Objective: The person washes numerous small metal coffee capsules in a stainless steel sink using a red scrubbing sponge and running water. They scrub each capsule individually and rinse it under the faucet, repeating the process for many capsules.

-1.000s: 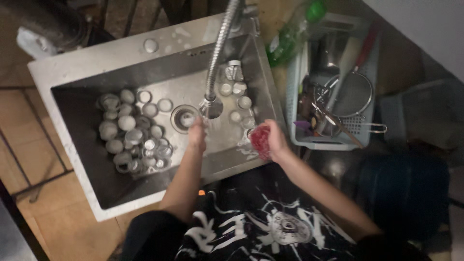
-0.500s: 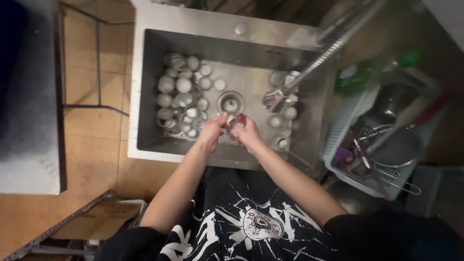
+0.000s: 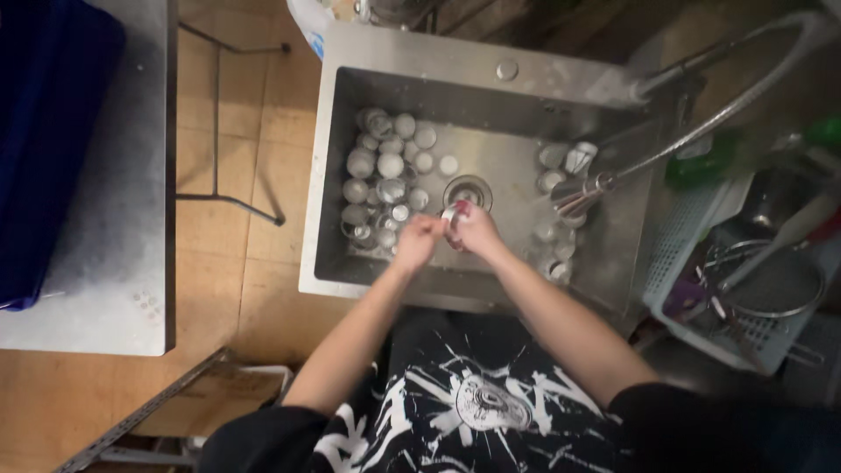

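Observation:
Both of my hands meet over the middle of a steel sink (image 3: pixel 328 271), near its drain (image 3: pixel 467 189). My left hand (image 3: pixel 417 241) grips a small clear glass (image 3: pixel 449 213). My right hand (image 3: pixel 476 231) is closed on a red scrubbing sponge (image 3: pixel 461 208) pressed against that glass. Several small upturned glasses (image 3: pixel 385 184) crowd the left half of the basin, and a few more (image 3: pixel 556 236) lie along its right side. The spray head of a flexible faucet (image 3: pixel 578 193) hangs just right of my hands.
A pale plastic basket (image 3: pixel 692 263) to the right of the sink holds a metal strainer (image 3: pixel 775 285) and utensils. A green bottle (image 3: pixel 823 131) stands behind it. A grey metal table (image 3: pixel 96 263) with a dark blue bin (image 3: pixel 44 131) stands on the left, over a tiled floor.
My hands, apart a second ago with the sponge held at the sink's front right, have come together over the drain on a glass. The view has shifted, bringing the table into sight.

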